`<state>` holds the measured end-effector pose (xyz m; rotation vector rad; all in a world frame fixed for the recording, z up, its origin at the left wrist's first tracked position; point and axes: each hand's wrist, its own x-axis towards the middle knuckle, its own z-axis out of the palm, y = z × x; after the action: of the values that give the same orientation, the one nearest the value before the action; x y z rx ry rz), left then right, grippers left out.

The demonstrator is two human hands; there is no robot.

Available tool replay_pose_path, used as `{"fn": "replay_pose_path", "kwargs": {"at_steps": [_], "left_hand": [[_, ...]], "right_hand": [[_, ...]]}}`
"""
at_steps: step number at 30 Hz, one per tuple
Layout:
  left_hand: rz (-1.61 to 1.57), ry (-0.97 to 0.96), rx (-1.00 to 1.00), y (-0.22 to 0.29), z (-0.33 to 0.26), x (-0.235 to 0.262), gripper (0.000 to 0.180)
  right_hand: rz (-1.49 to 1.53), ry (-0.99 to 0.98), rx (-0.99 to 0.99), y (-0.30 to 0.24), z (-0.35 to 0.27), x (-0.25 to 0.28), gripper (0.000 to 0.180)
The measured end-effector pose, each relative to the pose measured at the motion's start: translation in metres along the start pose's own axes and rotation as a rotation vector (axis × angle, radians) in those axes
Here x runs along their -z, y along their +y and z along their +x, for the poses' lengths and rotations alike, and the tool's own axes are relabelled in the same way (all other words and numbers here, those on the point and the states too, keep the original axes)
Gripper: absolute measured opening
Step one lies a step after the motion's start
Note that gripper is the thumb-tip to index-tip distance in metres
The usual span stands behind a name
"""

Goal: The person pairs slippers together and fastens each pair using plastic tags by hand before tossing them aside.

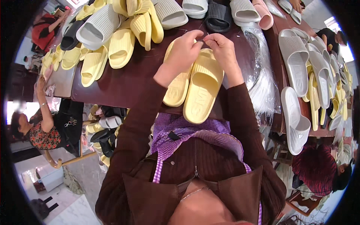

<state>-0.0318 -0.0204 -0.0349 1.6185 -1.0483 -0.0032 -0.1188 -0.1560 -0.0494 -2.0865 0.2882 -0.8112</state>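
Note:
A pair of yellow slide sandals lies at the table's front edge, toes away from me: the right sandal (204,90) shows in full, while the left sandal (176,88) is partly covered by my forearm. Over their toe ends, my left hand (183,54) and my right hand (224,50) meet with fingertips pinched together. Between the fingertips shows a small, thin dark piece, too small to name. Just right of my right hand, a clear plastic bag (260,78) of thin translucent strands lies on the table.
Yellow, grey, black and pink slides crowd the far side of the dark red table (112,82), including a grey slide (100,28). More grey slides (293,62) and yellow ones pile up at right. Other people sit at left and right, one with a raised arm (44,112).

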Motion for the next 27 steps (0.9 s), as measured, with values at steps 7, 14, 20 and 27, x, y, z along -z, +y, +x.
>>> {"fn": "replay_pose_path", "kwargs": {"at_steps": [7,14,20,27], "left_hand": [[0.005,-0.225,0.208,-0.013,0.021,-0.021,0.016],[-0.414,-0.122,0.405,-0.025,0.017,-0.014,0.01],[-0.61,-0.122,0.498,-0.024,0.016,-0.012,0.009],[-0.692,-0.124,0.519,-0.024,0.015,-0.011,0.008]], "right_hand": [[0.211,0.087,-0.104,0.016,-0.009,0.005,0.01],[0.285,0.102,-0.212,-0.002,-0.009,0.012,0.01],[-0.051,0.055,-0.044,-0.012,-0.014,0.012,0.01],[-0.257,-0.06,-0.044,-0.019,-0.016,0.011,0.012]]}}
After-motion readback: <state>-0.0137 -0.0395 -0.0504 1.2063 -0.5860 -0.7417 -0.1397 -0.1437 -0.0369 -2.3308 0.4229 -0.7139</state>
